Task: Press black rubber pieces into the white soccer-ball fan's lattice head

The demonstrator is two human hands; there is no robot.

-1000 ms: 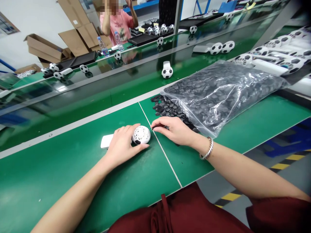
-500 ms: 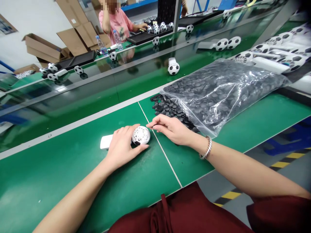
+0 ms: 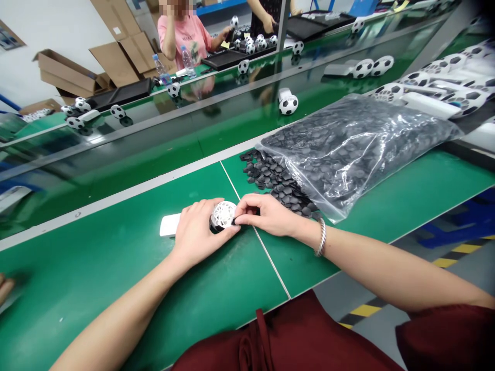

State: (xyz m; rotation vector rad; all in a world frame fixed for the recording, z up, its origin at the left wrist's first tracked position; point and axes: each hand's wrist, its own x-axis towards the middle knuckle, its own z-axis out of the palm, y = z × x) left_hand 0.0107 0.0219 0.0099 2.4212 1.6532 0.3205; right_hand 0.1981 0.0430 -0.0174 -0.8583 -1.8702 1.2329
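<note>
My left hand [image 3: 199, 226] is closed around a white soccer-ball-shaped housing [image 3: 224, 212] with an openwork top and a white handle [image 3: 169, 225] sticking out to the left. It rests on the green table, with a dark patch on its lower side. The fingers of my right hand [image 3: 261, 212] pinch a small black piece [image 3: 234, 221] against the ball's right side. Just beyond that hand lies a heap of loose black pieces [image 3: 284, 185], spilling from a clear plastic bag [image 3: 348, 149] full of them.
Beyond the table's pale edge strip runs a green conveyor [image 3: 162, 159] carrying soccer-ball items [image 3: 288, 104]. More white ball parts [image 3: 464, 95] are piled at the right. Across the line are a person in pink [image 3: 189, 41] and another in dark clothes. Another person's fingers [image 3: 4, 288] show at the left edge.
My right hand has moved down to the ball, bringing the black piece against its side. My left hand keeps its hold. Items on the conveyor have shifted, and fingers have appeared at the left edge.
</note>
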